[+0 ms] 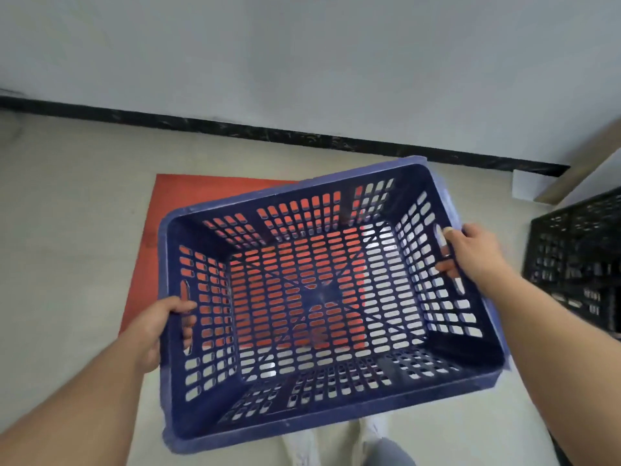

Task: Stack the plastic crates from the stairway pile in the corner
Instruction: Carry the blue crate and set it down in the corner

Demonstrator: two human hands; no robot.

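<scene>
Both hands, left hand (158, 326) and right hand (470, 253), grip the perforated blue plastic crate (312, 297) by its side handle slots, carrying it level above the red floor mat (188, 203), probably to set it down.

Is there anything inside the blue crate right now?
Empty. Through the blue crate's slotted bottom only the red mat and pale floor show; nothing lies inside.

The black crate (578, 260) is cut off at the right edge — the red mat (208, 193) lies partly hidden.
</scene>
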